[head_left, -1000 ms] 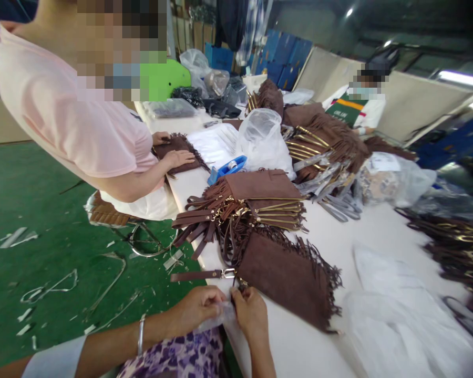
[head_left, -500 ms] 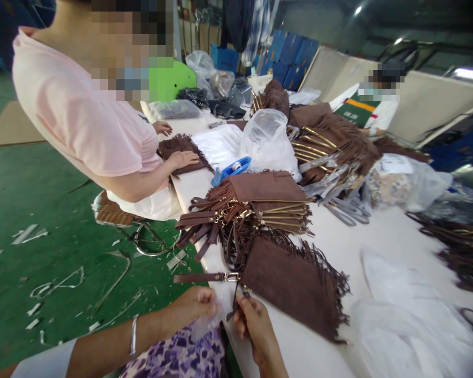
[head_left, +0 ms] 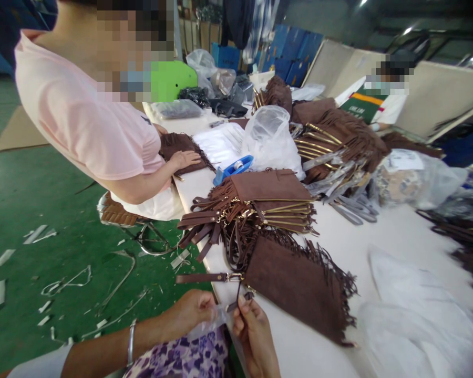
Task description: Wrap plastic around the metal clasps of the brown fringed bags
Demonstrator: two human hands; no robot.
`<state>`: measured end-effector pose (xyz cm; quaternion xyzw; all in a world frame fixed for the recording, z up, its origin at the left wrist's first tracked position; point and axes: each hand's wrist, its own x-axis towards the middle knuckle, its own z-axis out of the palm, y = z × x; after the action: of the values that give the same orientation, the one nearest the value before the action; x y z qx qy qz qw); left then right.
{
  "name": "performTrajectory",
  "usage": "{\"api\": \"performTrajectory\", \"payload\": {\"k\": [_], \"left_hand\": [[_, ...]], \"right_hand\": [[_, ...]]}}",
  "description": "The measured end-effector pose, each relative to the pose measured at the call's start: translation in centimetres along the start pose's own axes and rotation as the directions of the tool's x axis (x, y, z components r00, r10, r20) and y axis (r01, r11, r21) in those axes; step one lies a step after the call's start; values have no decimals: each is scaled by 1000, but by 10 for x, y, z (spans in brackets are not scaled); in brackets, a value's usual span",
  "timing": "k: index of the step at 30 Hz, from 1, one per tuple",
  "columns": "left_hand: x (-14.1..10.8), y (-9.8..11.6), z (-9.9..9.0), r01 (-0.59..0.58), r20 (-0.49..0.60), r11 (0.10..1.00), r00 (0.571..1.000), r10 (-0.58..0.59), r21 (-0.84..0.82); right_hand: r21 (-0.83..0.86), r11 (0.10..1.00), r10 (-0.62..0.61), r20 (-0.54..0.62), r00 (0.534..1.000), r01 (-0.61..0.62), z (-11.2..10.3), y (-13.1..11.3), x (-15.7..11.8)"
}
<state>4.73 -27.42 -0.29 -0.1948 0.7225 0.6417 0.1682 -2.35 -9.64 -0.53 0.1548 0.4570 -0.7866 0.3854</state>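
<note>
A brown fringed pouch [head_left: 295, 286] lies flat at the near table edge, its wrist strap [head_left: 203, 278] reaching out over the edge by a metal clip. My left hand [head_left: 197, 308] pinches a small clear plastic bag [head_left: 219, 315]. My right hand [head_left: 252, 328] is closed on a dark brown zipper pull [head_left: 240, 302] hanging from the pouch's corner. The pull's lower end meets the bag's mouth; whether it is inside I cannot tell. Just behind lies a stack of similar fringed pouches [head_left: 270, 191] with straps and gold zippers.
A blue tape dispenser [head_left: 236, 167] and a white plastic bag [head_left: 270, 139] stand beyond the stack. White sheets [head_left: 418, 310] lie at the right. A co-worker [head_left: 90, 121] sits at the left, hand on another pouch. Another person [head_left: 374, 102] is at the far side. Scraps litter the green floor [head_left: 59, 210].
My left hand has brought the clear bag up to the zipper pull, which my right hand now holds pointing left toward it. The view has shifted slightly. The co-worker's far hand has drawn back.
</note>
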Motion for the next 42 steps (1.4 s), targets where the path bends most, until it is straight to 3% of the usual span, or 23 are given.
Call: {"api": "performTrajectory", "payload": {"k": [4, 18, 29, 35, 42], "left_hand": [[-1, -1, 1, 4, 41, 998, 999, -2, -66], [-4, 10, 2, 3, 56, 993, 998, 4, -117], [-6, 18, 3, -73, -22, 994, 997, 75, 79], [0, 8, 11, 39, -62, 994, 997, -45, -102], [-6, 15, 22, 130, 78, 937, 991, -110, -324]], "right_hand": [[-19, 999, -32, -56, 998, 31, 3, -2, -2], [-84, 993, -84, -53, 995, 80, 0, 5, 2], [-150, 979, -147, -76, 986, 134, 1, 8, 3], [-234, 964, -141, -42, 989, 127, -3, 5, 0], [-238, 965, -122, -34, 992, 110, -5, 4, 1]]}}
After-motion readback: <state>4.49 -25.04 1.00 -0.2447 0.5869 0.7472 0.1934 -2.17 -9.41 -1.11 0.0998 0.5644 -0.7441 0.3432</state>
